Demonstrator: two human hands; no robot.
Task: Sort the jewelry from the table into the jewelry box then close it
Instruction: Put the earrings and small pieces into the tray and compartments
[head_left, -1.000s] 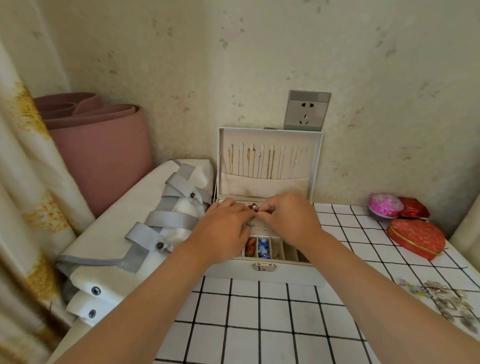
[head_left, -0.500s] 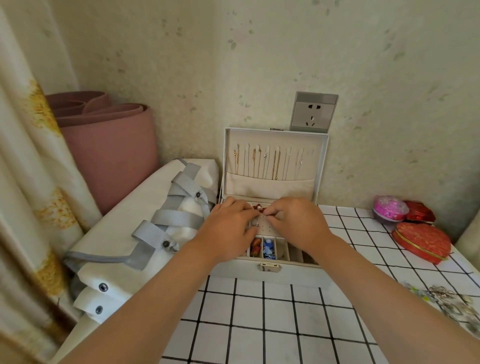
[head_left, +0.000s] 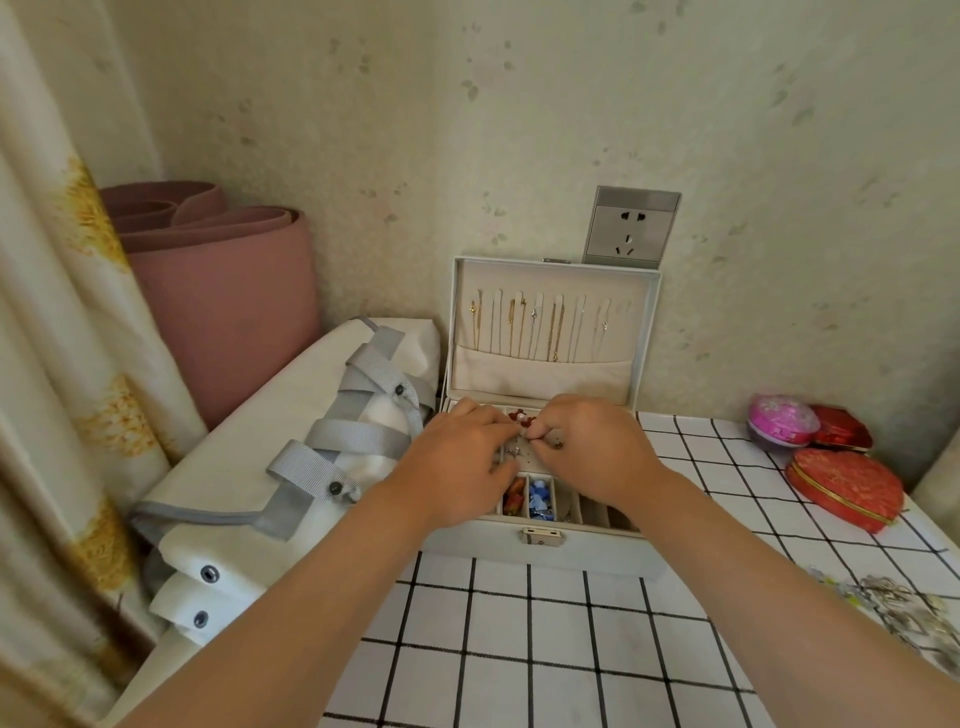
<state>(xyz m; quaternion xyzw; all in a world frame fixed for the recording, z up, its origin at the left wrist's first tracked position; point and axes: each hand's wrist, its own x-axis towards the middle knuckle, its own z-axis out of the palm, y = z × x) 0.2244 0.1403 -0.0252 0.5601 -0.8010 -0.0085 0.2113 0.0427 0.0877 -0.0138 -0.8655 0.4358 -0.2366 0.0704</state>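
- Speckled cream wall behind, with a grey socket (head_left: 631, 228) just above the open lid (head_left: 556, 278) of the jewelry box (head_left: 540, 553).
- This box sits at the back of the counter (head_left: 545, 654), which is white with a black grid. Its lid stands upright with thin necklaces (head_left: 535, 332) hanging inside.
- Both hands are over the box's tray. The right hand (head_left: 592, 447) pinches a red beaded piece (head_left: 519, 417) with curled fingertips.
- The left hand (head_left: 457, 467) curls its fingers at the same spot; whether it grips anything I cannot tell.
- Front compartments hold a red-orange item (head_left: 514, 501) and blue pieces (head_left: 540, 499).
- Loose jewelry (head_left: 904, 618) lies on the counter, well apart to the right.
- A white bag (head_left: 291, 441) with grey straps lies left of the box.
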